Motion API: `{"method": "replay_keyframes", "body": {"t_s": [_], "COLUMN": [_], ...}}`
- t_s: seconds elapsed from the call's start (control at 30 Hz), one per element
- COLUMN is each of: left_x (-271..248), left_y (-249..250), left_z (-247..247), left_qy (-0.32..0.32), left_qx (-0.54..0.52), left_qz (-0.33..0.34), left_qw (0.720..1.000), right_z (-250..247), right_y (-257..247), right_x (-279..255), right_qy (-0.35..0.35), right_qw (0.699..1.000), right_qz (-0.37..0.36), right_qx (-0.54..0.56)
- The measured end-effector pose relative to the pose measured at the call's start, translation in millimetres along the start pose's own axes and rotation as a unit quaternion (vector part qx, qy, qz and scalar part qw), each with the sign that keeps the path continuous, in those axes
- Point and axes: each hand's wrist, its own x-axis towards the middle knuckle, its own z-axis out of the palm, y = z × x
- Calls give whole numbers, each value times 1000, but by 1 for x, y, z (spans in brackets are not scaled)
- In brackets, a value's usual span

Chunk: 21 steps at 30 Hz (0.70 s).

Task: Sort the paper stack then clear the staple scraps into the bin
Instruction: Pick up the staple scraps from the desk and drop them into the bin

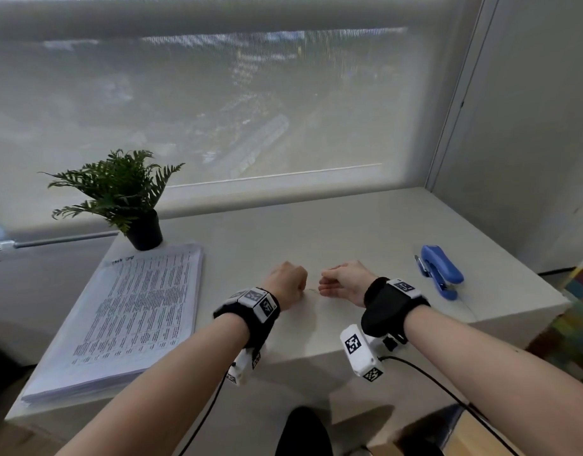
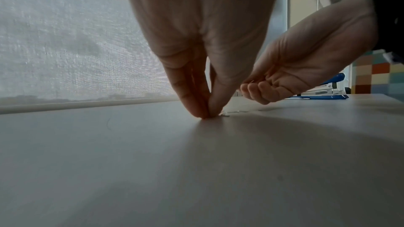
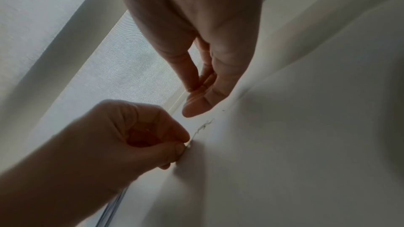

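Note:
Bent staple scraps (image 3: 204, 125) lie in a short line on the white table (image 1: 349, 235) between my hands. My left hand (image 2: 206, 116) stands fingertips-down on the table, with thumb and forefinger pinching the nearest staple scrap (image 3: 188, 145). My right hand (image 2: 251, 84) hovers just right of it with its palm turned inward. Its fingers are curled and the thumb presses the forefinger, where a thin metal bit shows. The printed paper stack (image 1: 129, 311) lies squared at the table's left. No bin is in view.
A blue stapler (image 1: 439, 269) and a pen lie at the right of the table. A potted fern (image 1: 132, 205) stands behind the paper stack. A window blind runs along the far edge and a wall stands on the right. Wrist-camera cables hang off the near edge.

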Motion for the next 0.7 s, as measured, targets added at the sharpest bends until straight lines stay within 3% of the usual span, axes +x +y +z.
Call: {"method": "replay_keyframes", "body": {"t_s": [0.37,0.7], "left_x": [2,1], "left_y": [-1,-20], "left_z": [3,0], "left_qy": [-10,40], "left_qx": [48,-97], "left_qz": [38,-38], "left_qw": [998,994], "right_z": [0,-6], "right_y": [4,3], "right_x": [-9,-12], "right_qy": [-16,-13], "right_qw": [999,997], "right_qz": [13,10], "right_qx": [45,75]}}
